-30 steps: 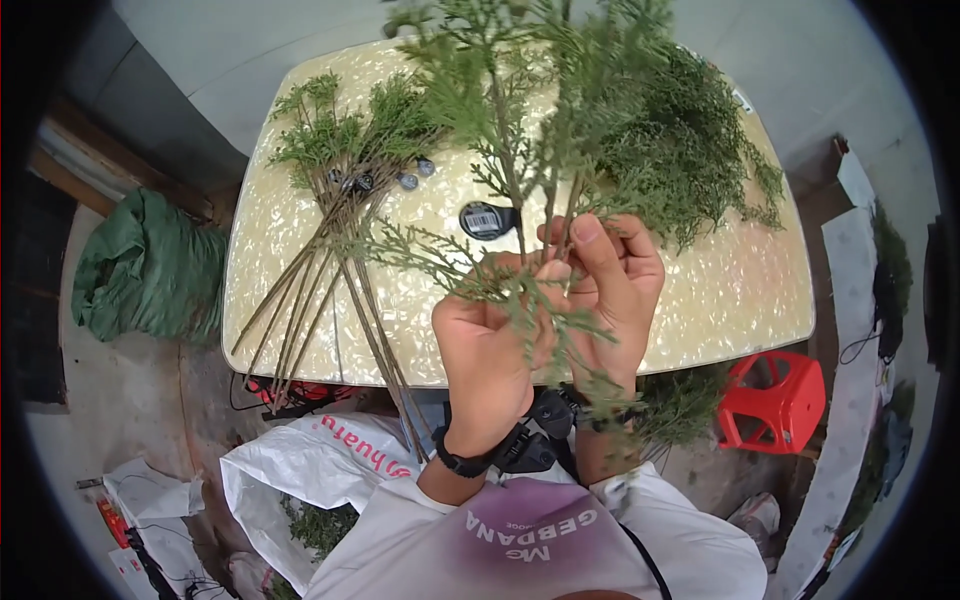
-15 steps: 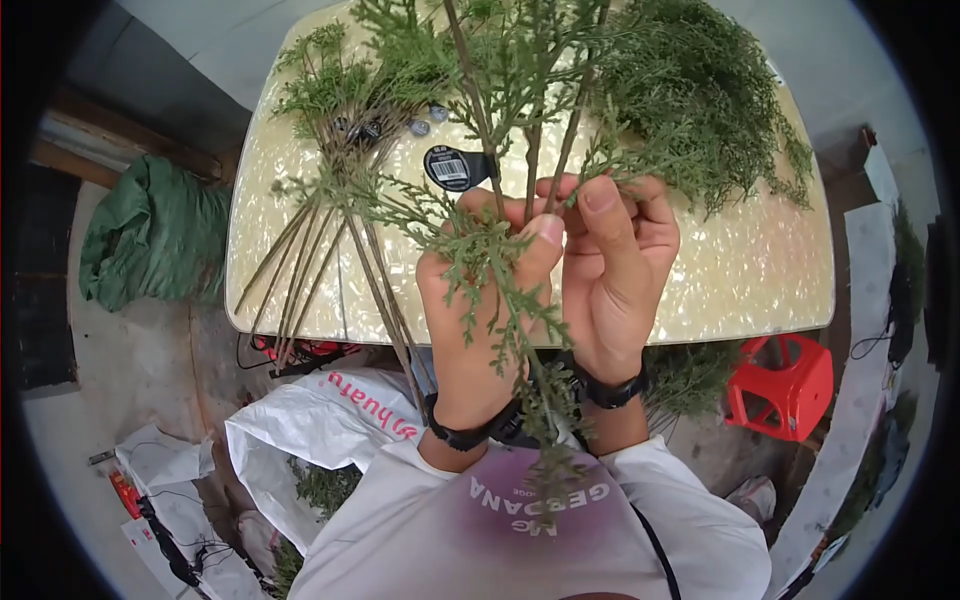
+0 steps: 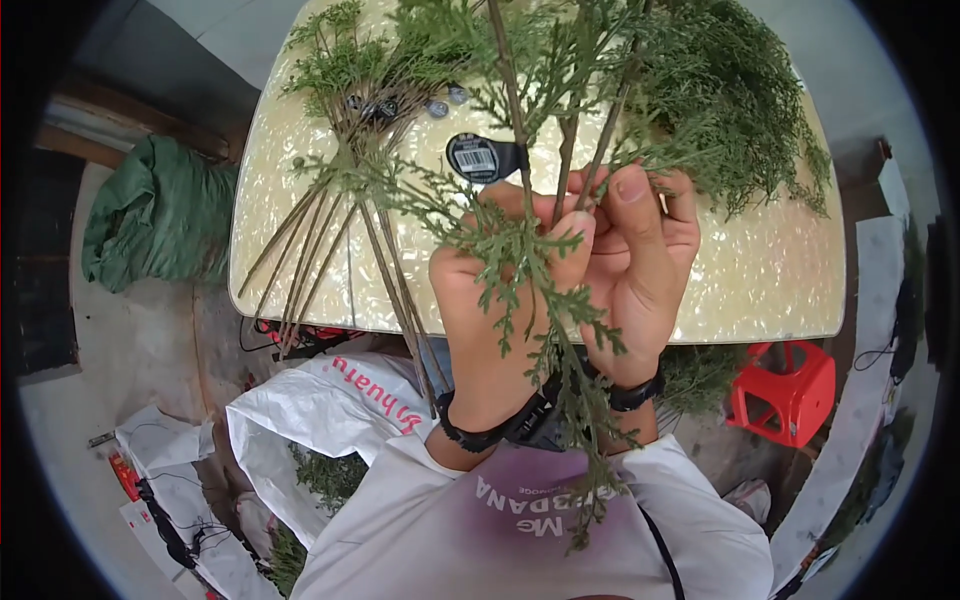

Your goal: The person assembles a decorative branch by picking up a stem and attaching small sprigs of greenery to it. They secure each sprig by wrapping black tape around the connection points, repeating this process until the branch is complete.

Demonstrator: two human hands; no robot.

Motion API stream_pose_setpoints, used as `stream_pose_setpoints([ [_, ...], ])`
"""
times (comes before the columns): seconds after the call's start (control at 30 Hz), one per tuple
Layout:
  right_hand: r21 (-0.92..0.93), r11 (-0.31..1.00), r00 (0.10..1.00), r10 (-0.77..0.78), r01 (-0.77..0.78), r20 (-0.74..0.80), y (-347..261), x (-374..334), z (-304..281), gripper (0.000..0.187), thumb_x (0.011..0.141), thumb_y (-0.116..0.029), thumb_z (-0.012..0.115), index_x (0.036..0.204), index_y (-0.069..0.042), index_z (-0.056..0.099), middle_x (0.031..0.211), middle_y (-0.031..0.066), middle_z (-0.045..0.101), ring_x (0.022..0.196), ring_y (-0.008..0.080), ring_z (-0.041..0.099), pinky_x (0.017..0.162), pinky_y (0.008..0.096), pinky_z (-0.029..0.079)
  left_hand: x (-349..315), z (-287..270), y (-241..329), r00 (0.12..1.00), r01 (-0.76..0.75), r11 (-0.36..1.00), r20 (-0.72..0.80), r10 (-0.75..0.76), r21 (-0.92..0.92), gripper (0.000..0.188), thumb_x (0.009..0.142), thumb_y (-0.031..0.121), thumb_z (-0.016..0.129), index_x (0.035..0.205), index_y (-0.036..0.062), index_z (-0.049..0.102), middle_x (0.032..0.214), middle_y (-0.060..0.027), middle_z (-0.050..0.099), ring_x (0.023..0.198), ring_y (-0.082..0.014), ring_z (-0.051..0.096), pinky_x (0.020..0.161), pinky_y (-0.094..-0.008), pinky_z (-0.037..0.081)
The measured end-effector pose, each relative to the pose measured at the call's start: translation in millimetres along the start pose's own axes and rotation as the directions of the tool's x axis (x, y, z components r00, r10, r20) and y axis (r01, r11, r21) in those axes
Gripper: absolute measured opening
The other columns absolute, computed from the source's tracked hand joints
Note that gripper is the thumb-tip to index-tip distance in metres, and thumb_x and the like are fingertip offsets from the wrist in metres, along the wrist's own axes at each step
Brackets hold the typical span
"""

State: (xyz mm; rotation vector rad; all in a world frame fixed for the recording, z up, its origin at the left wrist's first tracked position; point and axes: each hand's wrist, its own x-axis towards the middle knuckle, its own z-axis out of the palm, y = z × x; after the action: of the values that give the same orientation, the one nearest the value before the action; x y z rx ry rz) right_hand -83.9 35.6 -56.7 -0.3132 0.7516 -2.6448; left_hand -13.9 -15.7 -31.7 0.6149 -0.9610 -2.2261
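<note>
Outdoors, over a cream speckled table w/ rounded corners (image 3: 760, 290), both hands are raised close to the camera. Left hand (image 3: 500, 320) is closed, thumb & fingers pinched on a bunch of green feathery cypress-like sprigs (image 3: 540, 250); right hand (image 3: 640, 260) is curled shut round the same thin stems from the other side. Behind, long bare-stemmed green branches (image 3: 340, 220) are laid on the table's left, a small round black tag (image 3: 480, 157) just beyond. Red plastic stool (image 3: 785, 390) is seen below right, white plastic sack (image 3: 320, 410) below left.

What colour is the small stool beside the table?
Red; the stool shows best in the head view, lower right.
</note>
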Motion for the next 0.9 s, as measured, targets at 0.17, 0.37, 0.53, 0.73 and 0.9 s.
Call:
stream_pose_setpoints([
  [0.17,-0.003,1.000,1.000,-0.029,0.029,0.002,-1.1,1.1,-0.5,0.015,0.086,0.004,0.067,0.098,-0.001,0.058,0.092,0.0150,0.070,0.086,0.0233,0.070,0.077,0.0340,0.058,2.5,1.4,-0.2,1.000,-0.004,1.000,0.016,0.004,0.000,0.016,0.083,0.000,0.073,0.091,-0.0007,0.060,0.091,-0.0031,0.065,0.084,-0.0079,0.062,0.074,-0.0221,0.050],
  [0.37,-0.167,0.973,0.987,-0.161,0.162,0.017,0.2,-1.3,-1.1,0.018,0.085,0.007,0.067,0.099,0.000,0.057,0.094,0.0162,0.070,0.084,0.0221,0.070,0.078,0.0324,0.057,6.3,3.5,-0.9,1.000,-0.005,0.998,-0.031,0.006,0.062,0.015,0.083,0.000,0.073,0.091,0.0000,0.060,0.087,-0.0020,0.065,0.078,-0.0061,0.061,0.069,-0.0202,0.048],
  [0.53,-0.273,0.950,0.988,-0.144,0.154,0.056,3.3,4.1,-0.4,0.020,0.083,0.008,0.069,0.098,0.002,0.056,0.094,0.0157,0.069,0.086,0.0206,0.070,0.078,0.0296,0.057,8.4,-6.7,5.9,1.000,0.007,0.994,-0.027,-0.004,0.106,0.014,0.084,0.002,0.073,0.092,0.0008,0.061,0.082,-0.0004,0.064,0.071,-0.0037,0.058,0.061,-0.0180,0.045],
  [0.73,-0.358,0.906,0.973,-0.195,0.228,0.126,8.9,1.8,-0.8,0.021,0.083,0.009,0.069,0.098,0.002,0.056,0.092,0.0139,0.069,0.086,0.0172,0.069,0.075,0.0262,0.056,8.3,-14.7,1.6,1.000,0.027,0.995,-0.016,-0.026,0.100,0.014,0.087,0.010,0.071,0.096,0.0016,0.064,0.073,0.0029,0.062,0.057,0.0006,0.050,0.046,-0.0157,0.032],
  [0.9,-0.409,0.868,0.960,-0.251,0.281,0.127,-3.5,2.4,-3.1,0.019,0.080,0.007,0.073,0.094,0.002,0.061,0.090,0.0131,0.070,0.082,0.0149,0.069,0.074,0.0249,0.056,5.0,-3.4,3.3,0.989,0.133,0.990,0.068,-0.135,0.037,0.025,0.088,0.016,0.070,0.107,0.0023,0.061,0.080,0.0014,0.063,0.056,-0.0002,0.050,0.045,-0.0152,0.032],
])
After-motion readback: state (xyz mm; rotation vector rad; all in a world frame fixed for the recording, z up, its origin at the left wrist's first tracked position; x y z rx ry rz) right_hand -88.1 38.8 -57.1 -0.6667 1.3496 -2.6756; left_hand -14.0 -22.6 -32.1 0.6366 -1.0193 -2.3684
